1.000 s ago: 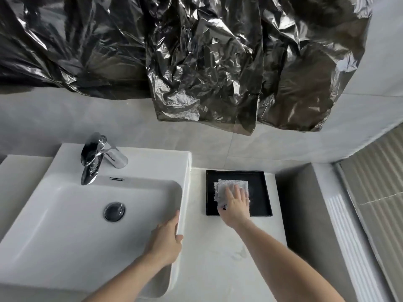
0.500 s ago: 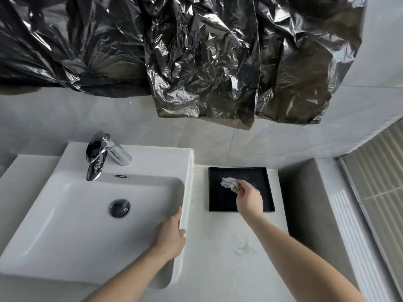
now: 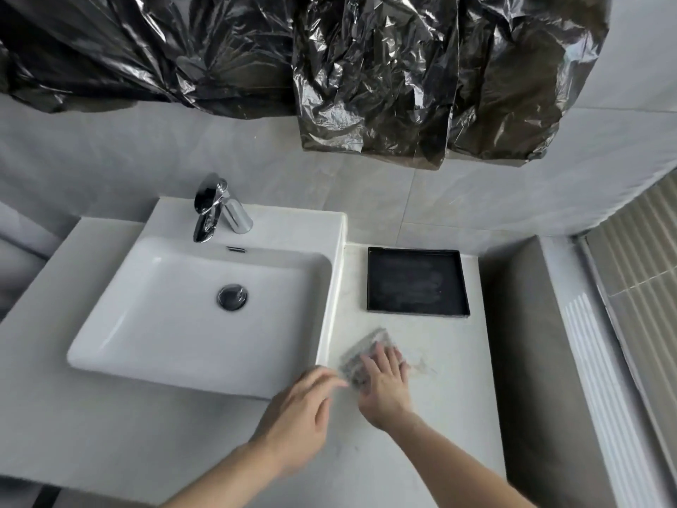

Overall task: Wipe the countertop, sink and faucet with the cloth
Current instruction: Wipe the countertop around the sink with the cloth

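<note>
A: Cloth (image 3: 361, 361) — grey, blurred, spread flat on the counter (image 3: 421, 416), just right of the sink's near right corner. Long axis runs diagonally, near-left to far-right.

B: Held how?

A: Right hand (image 3: 384, 383) lies on top of it, fingers straight and together, pressing down — no curl round the fabric. The cloth shows beyond and to the left of the fingertips.

B: Left hand (image 3: 300, 416)?

A: Just left of the cloth, near the sink's front edge. Fingertips reach toward the cloth's near-left edge; blur hides whether they touch it. Fingers look loosely bent, gripping nothing that I can make out.

B: Which hand is placed for the wipe?

A: The right, by my reading — it is already on the cloth. A faint smear on the counter sits just right of that hand, so a stroke that way seems the likely call.

B: Farther back?

A: Sink (image 3: 183, 342) — white, square, to the left; drain in the middle of the basin. Tray (image 3: 417, 282) — black, shallow, beyond the cloth and apart from it, near the wall. Faucet (image 3: 216, 210) — chrome, at the sink's far edge, well apart from both hands.

B: Task standing?

A: Counter in hand; I would judge sink and faucet not yet done.
</note>
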`<state>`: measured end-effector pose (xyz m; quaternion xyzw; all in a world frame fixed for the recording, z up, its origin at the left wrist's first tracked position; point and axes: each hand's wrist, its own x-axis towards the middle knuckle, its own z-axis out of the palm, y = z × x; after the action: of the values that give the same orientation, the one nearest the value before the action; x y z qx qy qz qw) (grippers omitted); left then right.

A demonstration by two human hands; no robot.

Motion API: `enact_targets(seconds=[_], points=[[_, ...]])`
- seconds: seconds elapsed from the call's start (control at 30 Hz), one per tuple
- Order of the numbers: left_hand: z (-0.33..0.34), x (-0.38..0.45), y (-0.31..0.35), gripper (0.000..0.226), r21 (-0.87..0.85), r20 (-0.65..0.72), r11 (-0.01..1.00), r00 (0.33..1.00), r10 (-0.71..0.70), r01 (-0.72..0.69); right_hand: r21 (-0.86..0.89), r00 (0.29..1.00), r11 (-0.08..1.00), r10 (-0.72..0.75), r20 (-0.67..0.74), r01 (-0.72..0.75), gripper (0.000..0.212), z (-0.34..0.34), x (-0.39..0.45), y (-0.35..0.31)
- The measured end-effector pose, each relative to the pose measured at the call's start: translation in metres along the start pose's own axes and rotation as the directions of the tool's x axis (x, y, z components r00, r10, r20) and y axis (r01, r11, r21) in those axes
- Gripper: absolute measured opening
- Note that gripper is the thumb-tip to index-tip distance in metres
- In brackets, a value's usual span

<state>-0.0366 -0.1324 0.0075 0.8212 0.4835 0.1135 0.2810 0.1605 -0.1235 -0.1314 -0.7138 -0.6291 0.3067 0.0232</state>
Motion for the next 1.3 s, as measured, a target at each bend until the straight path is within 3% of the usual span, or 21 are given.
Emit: enact_targets(seconds=[0.1,0.2,0.27,0.37,0.53,0.6,0.73,0.83,0.93,1.0,1.1,1.3], points=[[0.015,-0.050,-0.026,0.033,0.061,0.197,0.997,0.979,-0.055,0.044,-0.017,0.999,0.999,0.039,-0.013,-0.039,0.081,-0.001,0.004,-0.003],[0.031,-0.090,-0.074,0.042,0.161,0.326,0.959,0.904,-0.276,0.235,-0.129,0.999,0.990,0.048,-0.007,-0.049,0.078,-0.001,0.016,0.016],[0.033,-0.106,-0.104,0.057,0.246,0.318,0.900,0.847,-0.426,0.360,-0.169,0.997,0.983,0.060,-0.040,-0.066,0.073,-0.002,0.021,0.036],[0.024,-0.112,-0.139,0.089,0.331,0.248,0.761,0.726,-0.641,0.558,-0.128,0.969,0.971,0.182,-0.167,-0.204,0.063,-0.017,0.021,0.074],[0.027,-0.105,-0.167,0.130,0.338,0.298,0.675,0.606,-0.738,0.656,0.076,0.914,0.939,0.345,-0.214,-0.336,0.069,-0.050,0.017,0.111],[0.038,-0.104,-0.167,0.140,0.346,0.318,0.670,0.590,-0.742,0.657,0.139,0.923,0.952,0.300,-0.242,-0.273,0.070,-0.047,0.017,0.091],[0.049,-0.104,-0.168,0.149,0.330,0.305,0.650,0.575,-0.759,0.684,0.114,0.973,0.993,0.037,-0.227,-0.012,0.071,-0.016,0.030,0.028],[0.050,-0.105,-0.170,0.149,0.321,0.314,0.653,0.573,-0.757,0.687,-0.051,0.989,0.992,-0.122,-0.079,0.118,0.081,0.014,0.037,-0.011],[0.051,-0.105,-0.171,0.149,0.318,0.320,0.652,0.569,-0.757,0.689,-0.136,0.983,0.978,-0.169,-0.064,0.160,0.073,0.027,0.035,-0.013],[0.051,-0.105,-0.171,0.148,0.315,0.325,0.655,0.570,-0.755,0.687,-0.125,0.986,0.984,-0.141,-0.091,0.129,0.066,0.021,0.030,0.012],[0.051,-0.106,-0.170,0.149,0.305,0.326,0.665,0.581,-0.745,0.682,-0.061,0.982,0.996,0.053,-0.182,-0.065,0.066,0.002,0.021,0.074],[0.049,-0.107,-0.168,0.149,0.312,0.329,0.667,0.581,-0.744,0.676,0.082,0.879,0.913,0.407,-0.247,-0.400,0.065,-0.056,0.012,0.168]])
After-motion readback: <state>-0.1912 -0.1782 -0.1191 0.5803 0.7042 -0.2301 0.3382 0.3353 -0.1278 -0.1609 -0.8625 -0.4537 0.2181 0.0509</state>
